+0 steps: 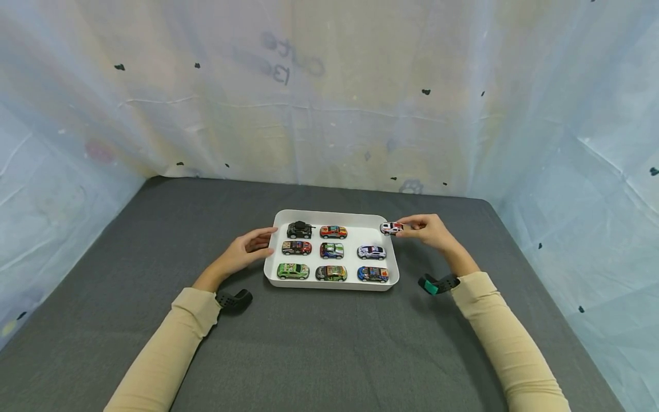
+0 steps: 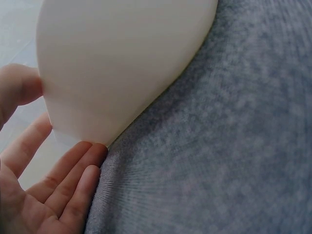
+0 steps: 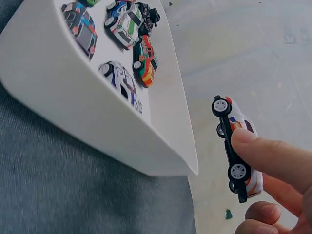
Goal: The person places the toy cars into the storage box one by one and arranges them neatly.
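Observation:
A white tray holds several small toy cars in rows. My right hand pinches a white and red toy car between thumb and fingers, above the tray's far right corner. In the right wrist view this toy car is raised beyond the tray's rim, its wheels showing. My left hand touches the tray's left wall with fairly straight fingers. Up close, the left fingertips rest against the white wall, low by the cloth. The white and blue toy car sits nearest below the held one.
The tray stands on a dark grey cloth-covered table. A pale sheet with dark marks hangs behind the table and along both sides. A black band is on the left wrist, another band on the right.

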`<state>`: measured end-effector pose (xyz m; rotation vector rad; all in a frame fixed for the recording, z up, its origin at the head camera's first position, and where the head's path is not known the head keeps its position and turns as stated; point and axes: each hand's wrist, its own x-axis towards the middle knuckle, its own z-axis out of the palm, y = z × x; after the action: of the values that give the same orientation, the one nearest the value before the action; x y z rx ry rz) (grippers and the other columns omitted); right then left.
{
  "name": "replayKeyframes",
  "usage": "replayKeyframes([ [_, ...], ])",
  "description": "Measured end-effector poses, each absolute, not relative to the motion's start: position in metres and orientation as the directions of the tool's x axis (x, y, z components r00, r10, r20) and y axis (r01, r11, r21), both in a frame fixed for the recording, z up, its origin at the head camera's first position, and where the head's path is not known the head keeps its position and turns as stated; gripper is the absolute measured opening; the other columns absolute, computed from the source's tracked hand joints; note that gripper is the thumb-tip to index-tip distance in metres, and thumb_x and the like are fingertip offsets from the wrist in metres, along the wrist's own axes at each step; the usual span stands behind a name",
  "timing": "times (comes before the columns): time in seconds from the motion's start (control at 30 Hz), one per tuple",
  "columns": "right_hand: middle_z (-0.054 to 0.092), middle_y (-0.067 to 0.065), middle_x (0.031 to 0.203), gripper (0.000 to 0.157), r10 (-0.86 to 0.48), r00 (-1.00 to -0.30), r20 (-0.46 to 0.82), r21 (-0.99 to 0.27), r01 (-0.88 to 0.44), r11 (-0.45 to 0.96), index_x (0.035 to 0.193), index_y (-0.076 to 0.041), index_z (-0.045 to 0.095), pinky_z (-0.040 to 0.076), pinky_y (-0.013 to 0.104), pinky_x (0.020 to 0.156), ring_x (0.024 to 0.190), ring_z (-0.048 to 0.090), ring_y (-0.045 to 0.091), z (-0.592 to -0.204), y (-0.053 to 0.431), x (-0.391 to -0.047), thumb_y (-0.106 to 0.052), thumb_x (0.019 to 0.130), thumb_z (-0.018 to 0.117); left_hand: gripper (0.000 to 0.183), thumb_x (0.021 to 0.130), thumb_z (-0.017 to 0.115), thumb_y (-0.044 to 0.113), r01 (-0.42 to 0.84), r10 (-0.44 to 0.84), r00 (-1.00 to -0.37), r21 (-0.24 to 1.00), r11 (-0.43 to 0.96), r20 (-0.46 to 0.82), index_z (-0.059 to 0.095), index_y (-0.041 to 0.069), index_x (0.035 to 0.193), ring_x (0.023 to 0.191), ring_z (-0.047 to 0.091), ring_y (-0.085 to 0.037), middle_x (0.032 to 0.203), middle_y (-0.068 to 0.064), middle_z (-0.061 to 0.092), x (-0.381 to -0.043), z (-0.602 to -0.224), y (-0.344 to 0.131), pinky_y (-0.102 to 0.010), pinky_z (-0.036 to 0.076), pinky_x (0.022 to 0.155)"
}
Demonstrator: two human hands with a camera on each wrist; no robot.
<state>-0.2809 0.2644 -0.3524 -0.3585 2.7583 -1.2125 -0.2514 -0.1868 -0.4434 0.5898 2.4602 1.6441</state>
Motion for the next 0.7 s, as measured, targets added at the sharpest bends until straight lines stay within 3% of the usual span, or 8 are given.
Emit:
replayKeyframes([
  [0.57, 0.034, -0.004, 0.061, 0.044, -0.238, -0.969, -0.071, -0.755, -0.103, 0.647, 0.123, 0.001, 0.065, 0.031, 0.026, 0.061, 0.061, 0.03, 0.013, -0.365, 0.233, -0.298, -0.018, 0.085, 0.074, 0.058, 0.094, 0.064, 0.021, 0.245, 0.379, -0.919, 0.909, 0.338, 0.107, 0.042, 0.013, 0.147, 0.132, 0.046, -0.041, 0.146, -0.022, 0.045, -0.251, -0.444, -0.186, -0.057, 0.04, 0.111],
  [0.63, 0.044, 0.002, 0.068, 0.044, -0.23, -0.969, -0.095, -0.751, -0.082, 0.655, 0.124, 0.0, 0.064, 0.036, 0.028, 0.065, 0.068, 0.036, 0.015, -0.367, 0.229, -0.301, -0.018, 0.085, 0.074, 0.058, 0.093, 0.064, 0.02, 0.246, 0.375, -0.92, 0.908, 0.339, 0.11, 0.042, 0.012, 0.146, 0.132, 0.047, -0.041, 0.146, -0.022, 0.045, -0.251, -0.444, -0.186, -0.057, 0.039, 0.111],
  [0.7, 0.058, 0.012, 0.09, 0.045, -0.214, -0.968, -0.13, -0.754, -0.044, 0.655, 0.125, 0.0, 0.064, 0.046, 0.034, 0.077, 0.084, 0.045, 0.021, -0.369, 0.226, -0.303, -0.019, 0.085, 0.074, 0.058, 0.094, 0.064, 0.021, 0.246, 0.373, -0.921, 0.907, 0.342, 0.109, 0.042, 0.012, 0.146, 0.132, 0.046, -0.041, 0.146, -0.022, 0.045, -0.252, -0.445, -0.186, -0.057, 0.039, 0.111],
])
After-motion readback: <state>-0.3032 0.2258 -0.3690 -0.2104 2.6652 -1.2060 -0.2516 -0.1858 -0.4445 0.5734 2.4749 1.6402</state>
